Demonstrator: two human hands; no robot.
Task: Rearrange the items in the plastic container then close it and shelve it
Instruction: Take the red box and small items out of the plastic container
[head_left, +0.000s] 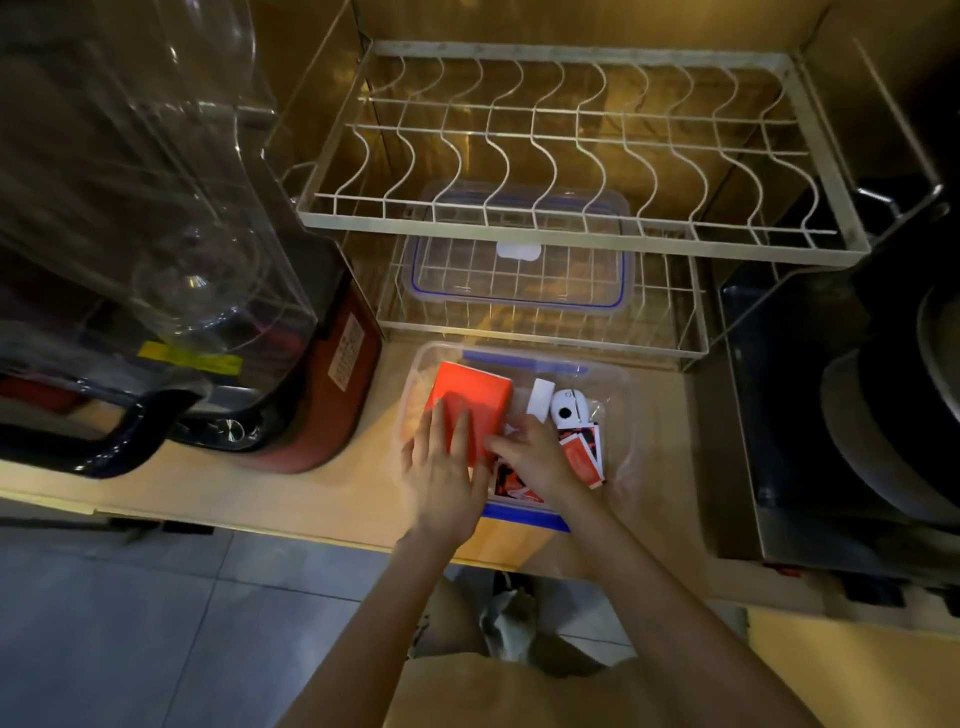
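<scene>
A clear plastic container (621, 410) with blue clips stands open on the wooden counter, in front of the wire rack. Inside it lie an orange box (475, 397) at the left, white gadgets (563, 408) at the back right and red-and-white packets (584, 457) at the right. My left hand (447, 467) rests flat on the orange box, fingers spread. Beside the box, my right hand (535, 454) reaches into the container's middle with fingers curled; what they touch is hidden. The clear lid (519, 275) with a blue seal lies on the rack's lower shelf.
A two-tier white wire dish rack (571, 228) stands behind the container. A large blender with a clear cover and red base (322, 395) fills the left side. Dark pans and a black tray (810, 415) sit at the right. The counter edge (311, 530) runs near me.
</scene>
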